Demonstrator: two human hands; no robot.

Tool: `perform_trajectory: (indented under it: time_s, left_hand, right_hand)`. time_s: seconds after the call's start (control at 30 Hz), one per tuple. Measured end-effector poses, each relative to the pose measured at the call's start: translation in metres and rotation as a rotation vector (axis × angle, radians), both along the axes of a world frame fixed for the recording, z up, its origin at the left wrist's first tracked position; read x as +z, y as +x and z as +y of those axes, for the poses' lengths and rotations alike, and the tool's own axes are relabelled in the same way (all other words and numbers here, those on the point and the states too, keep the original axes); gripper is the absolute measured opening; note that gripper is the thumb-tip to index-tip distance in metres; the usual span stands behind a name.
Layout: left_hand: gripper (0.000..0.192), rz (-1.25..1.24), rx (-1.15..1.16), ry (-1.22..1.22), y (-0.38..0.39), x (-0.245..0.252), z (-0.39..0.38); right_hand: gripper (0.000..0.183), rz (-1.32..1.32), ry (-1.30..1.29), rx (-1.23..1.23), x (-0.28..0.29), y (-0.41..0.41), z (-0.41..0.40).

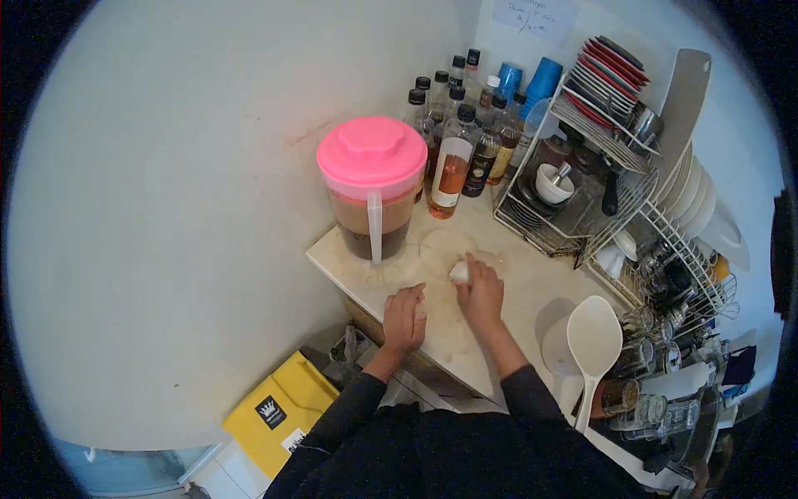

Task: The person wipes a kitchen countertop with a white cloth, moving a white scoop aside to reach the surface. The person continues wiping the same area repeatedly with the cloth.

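Observation:
My right hand (pixel 483 293) is closed around a small white wad (pixel 459 272), perhaps a cloth or sponge, against the cream countertop (pixel 436 337). Stains and a faint ring mark the surface around it. By the counter's front edge, my left hand (pixel 405 319) rests with fingers extended and nothing in it. Beyond that hand stands a clear plastic pitcher (pixel 356 240) with a pink lid (pixel 372 150), partly filled with brown liquid. A syrup bottle (pixel 450 174) with amber liquid stands behind the right hand, beside the pitcher.
Several more bottles (pixel 483 162) and blue cups (pixel 542 78) line the back. At right are a wire dish rack (pixel 542 240) with plates, a white container (pixel 555 349), a large white spoon (pixel 595 334) and glasses (pixel 648 411). A yellow bin (pixel 280 411) stands below, left.

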State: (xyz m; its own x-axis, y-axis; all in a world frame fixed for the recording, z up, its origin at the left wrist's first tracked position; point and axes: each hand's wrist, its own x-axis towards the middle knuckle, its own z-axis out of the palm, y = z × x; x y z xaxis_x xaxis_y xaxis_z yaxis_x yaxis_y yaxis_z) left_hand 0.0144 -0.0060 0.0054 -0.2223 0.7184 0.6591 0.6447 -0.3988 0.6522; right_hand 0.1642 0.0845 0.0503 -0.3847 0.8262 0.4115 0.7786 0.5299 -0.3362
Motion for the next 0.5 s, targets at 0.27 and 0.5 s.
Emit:
perform_trajectory:
  time_s: [0.27,0.5]
  left_hand:
    - [0.045,-0.002,0.011,-0.014,-0.002,-0.008,-0.001]
    - [0.044,0.010,0.006,0.016,0.002,-0.004,0.003]
  right_hand:
    - [0.055,-0.026,0.006,0.117,-0.002,0.009,-0.050]
    - [0.055,0.043,0.042,-0.009,-0.001,-0.001,0.007]
